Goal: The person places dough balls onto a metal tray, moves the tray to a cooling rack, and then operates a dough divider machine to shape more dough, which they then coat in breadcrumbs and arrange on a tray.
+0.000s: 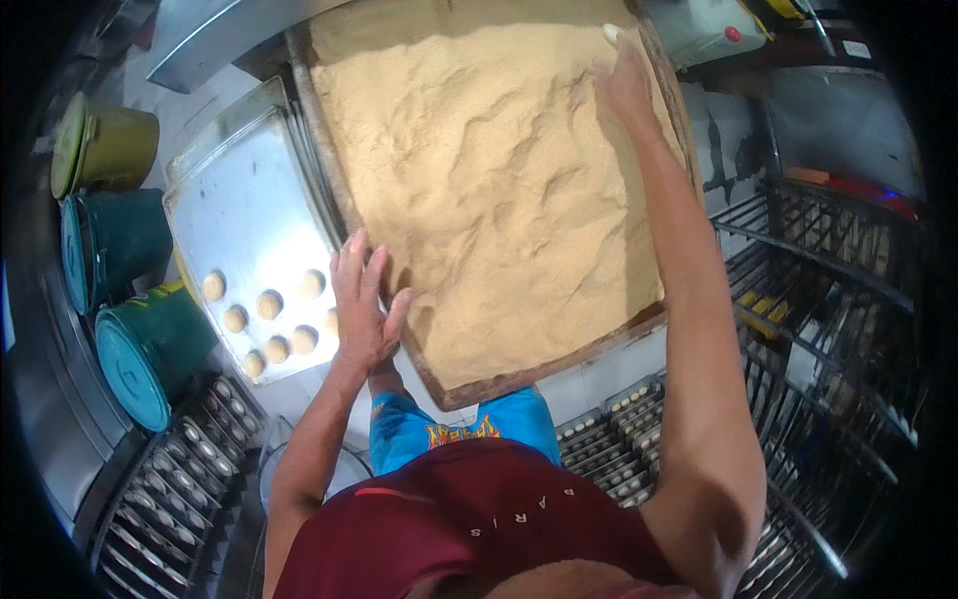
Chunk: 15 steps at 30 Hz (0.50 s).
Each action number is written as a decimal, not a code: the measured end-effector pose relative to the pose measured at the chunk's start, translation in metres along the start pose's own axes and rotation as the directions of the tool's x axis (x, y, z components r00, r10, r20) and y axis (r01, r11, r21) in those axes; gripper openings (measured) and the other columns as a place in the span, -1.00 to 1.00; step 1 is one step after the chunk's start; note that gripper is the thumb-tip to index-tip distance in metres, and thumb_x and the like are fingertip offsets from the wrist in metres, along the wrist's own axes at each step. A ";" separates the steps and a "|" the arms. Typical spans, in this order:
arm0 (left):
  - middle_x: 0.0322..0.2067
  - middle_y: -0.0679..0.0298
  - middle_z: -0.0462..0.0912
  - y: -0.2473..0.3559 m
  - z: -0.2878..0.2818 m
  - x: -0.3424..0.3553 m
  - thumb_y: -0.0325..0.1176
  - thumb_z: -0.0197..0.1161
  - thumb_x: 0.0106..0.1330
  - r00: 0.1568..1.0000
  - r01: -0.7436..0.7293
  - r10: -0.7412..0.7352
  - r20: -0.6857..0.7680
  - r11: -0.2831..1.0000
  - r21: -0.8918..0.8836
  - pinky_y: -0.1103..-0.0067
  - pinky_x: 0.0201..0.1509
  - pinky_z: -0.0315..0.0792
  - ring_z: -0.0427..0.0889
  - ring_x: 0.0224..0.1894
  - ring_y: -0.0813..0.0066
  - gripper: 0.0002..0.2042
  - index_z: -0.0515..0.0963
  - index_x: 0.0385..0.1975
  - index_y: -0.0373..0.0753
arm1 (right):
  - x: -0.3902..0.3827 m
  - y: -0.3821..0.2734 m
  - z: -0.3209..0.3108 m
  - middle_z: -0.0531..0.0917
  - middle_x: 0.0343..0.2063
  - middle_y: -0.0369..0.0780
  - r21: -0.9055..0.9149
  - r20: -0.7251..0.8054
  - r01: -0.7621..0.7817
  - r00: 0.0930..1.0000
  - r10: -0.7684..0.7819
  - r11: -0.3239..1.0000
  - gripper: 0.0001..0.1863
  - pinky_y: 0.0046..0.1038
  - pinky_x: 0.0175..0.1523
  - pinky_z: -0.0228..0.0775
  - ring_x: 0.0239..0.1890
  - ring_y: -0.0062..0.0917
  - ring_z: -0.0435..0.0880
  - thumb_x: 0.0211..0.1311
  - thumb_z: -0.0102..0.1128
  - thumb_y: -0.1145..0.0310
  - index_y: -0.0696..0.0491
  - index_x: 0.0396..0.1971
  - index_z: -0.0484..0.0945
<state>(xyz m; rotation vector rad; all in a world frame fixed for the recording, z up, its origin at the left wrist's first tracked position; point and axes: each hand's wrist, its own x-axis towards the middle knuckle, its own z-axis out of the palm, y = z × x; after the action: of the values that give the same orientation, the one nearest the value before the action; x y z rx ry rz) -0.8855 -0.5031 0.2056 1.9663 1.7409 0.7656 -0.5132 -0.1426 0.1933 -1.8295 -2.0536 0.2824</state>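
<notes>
A large wooden-edged tray [446, 397] full of fine tan crumbs [479, 200] lies in front of me. At its far right corner, my right hand [629, 85] reaches over the crumbs with a small pale piece of dough [611, 33] at its fingertips. My left hand [364, 304] is over the tray's left edge, fingers spread and nothing in them. Beside that hand, a metal baking sheet [235, 210] bears several round crumb-coated dough balls [268, 304], grouped at its near end. The left hand partly covers one dough ball near the sheet's right edge.
Lidded buckets, one yellow-green [120, 150] and two teal [150, 344], stand along the left. Metal racks with pale pieces flank me at lower left [175, 489] and right [818, 299]. A whitish container [704, 35] is at the far right.
</notes>
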 end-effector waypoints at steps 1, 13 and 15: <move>0.41 -0.12 0.12 0.012 0.008 0.008 -0.24 0.31 0.25 1.000 -0.004 0.004 0.000 1.000 0.002 0.00 0.50 -0.08 0.09 0.45 -0.14 -0.36 0.28 0.32 -0.26 | 0.021 0.016 0.005 0.28 0.33 0.16 -0.032 -0.035 0.042 0.998 -0.043 0.999 -0.28 -0.16 0.45 0.12 0.40 -0.01 0.22 0.27 0.23 0.28 0.20 0.36 0.18; 0.38 -0.12 0.17 0.073 0.038 0.049 -0.26 0.38 0.20 0.999 0.037 -0.041 0.028 0.992 0.120 0.06 0.48 0.00 0.14 0.42 -0.16 -0.37 0.32 0.27 -0.28 | -0.079 0.007 0.008 0.44 0.24 0.04 0.111 0.146 0.190 0.968 -0.205 0.975 -0.47 -0.19 0.40 0.22 0.28 -0.04 0.40 0.33 0.10 0.29 0.15 0.27 0.38; 0.37 -0.08 0.20 0.085 0.046 0.067 -0.26 0.36 0.22 0.999 0.016 -0.020 0.050 0.997 0.077 0.09 0.47 0.03 0.16 0.41 -0.13 -0.40 0.34 0.25 -0.27 | -0.111 -0.005 -0.018 0.48 0.20 0.02 0.168 0.340 0.199 0.908 -0.246 0.966 -0.46 -0.21 0.40 0.22 0.27 -0.06 0.42 0.33 0.11 0.29 0.12 0.28 0.37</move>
<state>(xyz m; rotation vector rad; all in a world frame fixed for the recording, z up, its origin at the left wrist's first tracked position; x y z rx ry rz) -0.7862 -0.4460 0.2329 1.9988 1.7809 0.6459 -0.5014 -0.2548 0.1957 -1.5340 -2.3980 0.7141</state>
